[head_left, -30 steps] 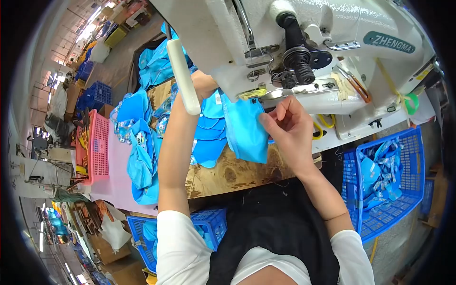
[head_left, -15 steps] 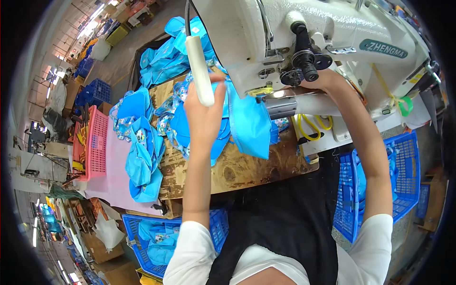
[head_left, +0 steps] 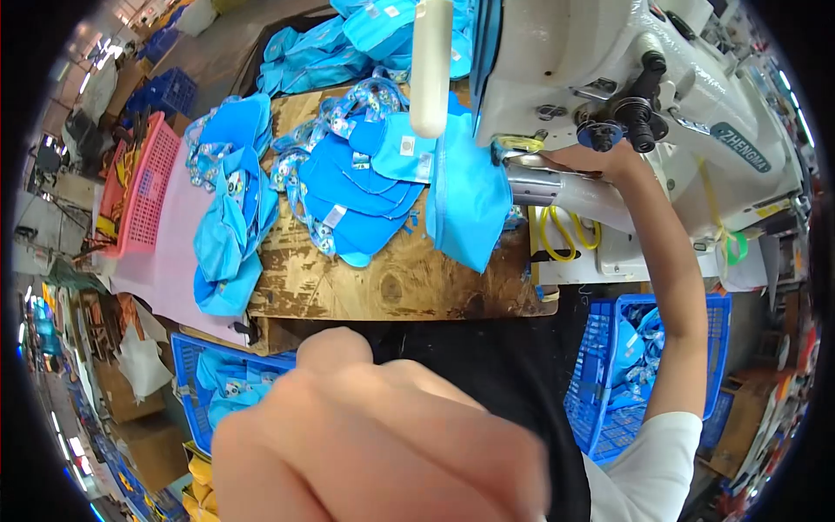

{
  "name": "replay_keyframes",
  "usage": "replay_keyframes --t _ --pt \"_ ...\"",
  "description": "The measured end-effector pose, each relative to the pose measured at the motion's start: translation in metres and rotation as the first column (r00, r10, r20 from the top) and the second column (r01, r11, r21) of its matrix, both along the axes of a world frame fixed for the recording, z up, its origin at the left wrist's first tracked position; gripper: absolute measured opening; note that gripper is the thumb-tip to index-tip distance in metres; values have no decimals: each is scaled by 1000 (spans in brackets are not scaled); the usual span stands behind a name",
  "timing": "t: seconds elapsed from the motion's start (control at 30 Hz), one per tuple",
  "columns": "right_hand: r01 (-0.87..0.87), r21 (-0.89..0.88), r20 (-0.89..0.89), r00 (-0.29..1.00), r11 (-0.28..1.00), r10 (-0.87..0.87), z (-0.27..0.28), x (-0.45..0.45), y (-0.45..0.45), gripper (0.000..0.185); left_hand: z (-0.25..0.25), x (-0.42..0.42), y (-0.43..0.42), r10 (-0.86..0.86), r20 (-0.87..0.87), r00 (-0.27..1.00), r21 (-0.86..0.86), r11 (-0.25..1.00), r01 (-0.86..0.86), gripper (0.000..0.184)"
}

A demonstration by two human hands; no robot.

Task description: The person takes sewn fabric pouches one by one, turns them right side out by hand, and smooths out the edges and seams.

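My left hand (head_left: 374, 435) looms large and slightly blurred close to the camera, with bent knuckles showing; its fingertips are out of sight. Behind the head of the white sewing machine (head_left: 539, 52) is my right hand (head_left: 596, 159), near the needle area, its fingers mostly hidden. A sky-blue sewn fabric piece (head_left: 470, 196) hangs at the machine's cylinder arm (head_left: 535, 184). Left of it on the worn wooden table (head_left: 348, 291) lies a pile of blue, hat-like fabric pieces (head_left: 348, 187) with patterned trim and white labels.
More blue pieces (head_left: 235, 204) lie along the table's left side, and another heap (head_left: 313, 56) sits behind. A pink basket (head_left: 150, 187) stands far left. Blue crates (head_left: 600, 374) of fabric flank me below the table. A white lamp tube (head_left: 430, 70) hangs over the pile.
My left hand has left the fabric and come up close to the camera. The view has shifted, and the sewing machine appears further right. My right hand stays behind the machine head.
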State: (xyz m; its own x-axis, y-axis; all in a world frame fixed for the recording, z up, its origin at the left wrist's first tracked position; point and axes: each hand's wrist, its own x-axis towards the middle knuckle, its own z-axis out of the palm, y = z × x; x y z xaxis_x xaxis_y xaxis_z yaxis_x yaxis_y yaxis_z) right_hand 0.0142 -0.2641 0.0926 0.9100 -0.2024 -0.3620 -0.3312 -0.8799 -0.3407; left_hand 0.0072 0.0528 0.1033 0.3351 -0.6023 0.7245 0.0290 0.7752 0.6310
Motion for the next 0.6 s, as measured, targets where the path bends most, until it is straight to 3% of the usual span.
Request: replay_keyframes --t 0.3,0.47,0.6 --pt "45 -75 71 997 996 -39 -21 -11 0 34 -9 -31 -5 -64 -66 996 -64 996 59 12" --pt "-103 -70 304 945 992 120 -42 -8 -13 33 -18 -46 -21 -87 -41 995 -119 989 81 12" --pt "-22 61 465 885 998 -8 -51 -2 -10 33 -31 -47 -30 -78 14 997 -145 986 79 13"
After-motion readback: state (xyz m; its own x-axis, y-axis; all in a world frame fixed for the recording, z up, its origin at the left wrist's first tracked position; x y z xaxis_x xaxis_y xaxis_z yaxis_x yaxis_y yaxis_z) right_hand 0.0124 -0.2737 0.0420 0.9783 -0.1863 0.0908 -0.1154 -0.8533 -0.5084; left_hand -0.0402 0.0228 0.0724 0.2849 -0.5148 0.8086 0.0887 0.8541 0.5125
